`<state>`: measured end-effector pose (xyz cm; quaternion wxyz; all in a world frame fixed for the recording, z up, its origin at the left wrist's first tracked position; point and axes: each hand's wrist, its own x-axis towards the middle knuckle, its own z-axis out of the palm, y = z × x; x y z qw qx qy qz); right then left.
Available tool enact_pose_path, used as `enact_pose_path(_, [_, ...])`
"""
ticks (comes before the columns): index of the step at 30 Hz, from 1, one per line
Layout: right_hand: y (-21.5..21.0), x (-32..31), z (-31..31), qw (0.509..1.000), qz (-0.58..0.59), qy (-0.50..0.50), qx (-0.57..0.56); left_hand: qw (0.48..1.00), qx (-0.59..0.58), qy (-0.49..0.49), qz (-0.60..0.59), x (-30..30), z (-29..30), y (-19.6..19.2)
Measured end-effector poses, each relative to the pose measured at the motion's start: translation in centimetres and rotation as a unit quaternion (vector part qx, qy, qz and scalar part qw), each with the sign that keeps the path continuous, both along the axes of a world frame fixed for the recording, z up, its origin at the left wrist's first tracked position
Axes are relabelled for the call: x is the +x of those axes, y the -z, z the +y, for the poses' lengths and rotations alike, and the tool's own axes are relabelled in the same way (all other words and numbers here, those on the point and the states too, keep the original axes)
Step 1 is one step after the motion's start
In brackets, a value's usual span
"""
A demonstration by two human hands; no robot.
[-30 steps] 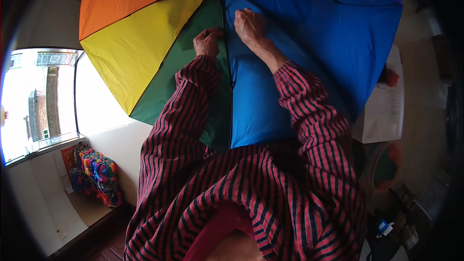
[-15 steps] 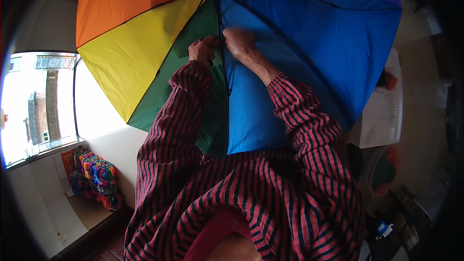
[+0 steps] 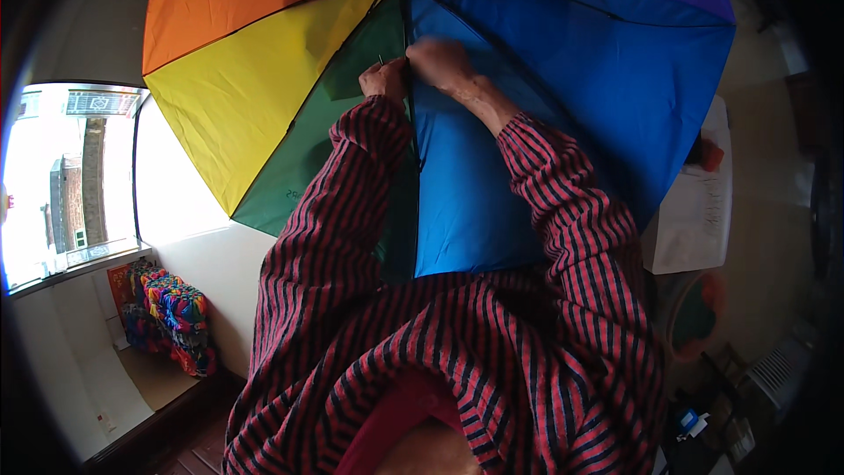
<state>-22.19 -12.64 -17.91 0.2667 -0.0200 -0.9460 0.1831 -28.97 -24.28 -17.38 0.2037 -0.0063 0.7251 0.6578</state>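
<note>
Your left hand (image 3: 384, 79) and right hand (image 3: 442, 62) sit close together, touching or nearly so, high in the view on the inside of an open rainbow umbrella (image 3: 527, 62). Both meet at the dark rib (image 3: 407, 149) that runs between the green panel (image 3: 338, 123) and the blue panel (image 3: 479, 185). Your left hand's fingers are curled in, closed on the rib or on the fabric just beside it; a thin metal tip (image 3: 381, 59) pokes up just above its knuckles. Your right hand's fingers are bent over and drawn together on the same seam, and it looks as though they pinch the rib, though the fingertips are hidden behind the hand, so you cannot be sure what exactly they grip.

The umbrella fills the upper part of the view, its canopy spread wide in front of you, with orange, yellow, green, blue and purple panels fanning out from a hub near the top edge. Your forearms, in red and dark striped sleeves (image 3: 563, 211), rise from the lower edge toward it.

To your left is a bright window (image 3: 61, 176), and below it a heap of multicoloured cloth (image 3: 171, 317) lies on the floor by the wall. To your right, beyond the umbrella's edge, a white sheet (image 3: 699, 211) lies flat.
</note>
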Motion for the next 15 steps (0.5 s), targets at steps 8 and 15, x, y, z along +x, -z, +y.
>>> enact_pose_path(8, [-0.7, 0.7, -1.6, 0.991, 0.057, 0.119, -0.035, 0.981, -0.160, -0.068, 0.083, -2.5, 0.3, 3.9])
enact_pose_path(15, [0.1, 0.6, -1.5, 0.992, 0.027, 0.116, -0.048, 0.975, -0.168, 0.041, 0.138, -3.3, -0.4, 4.8])
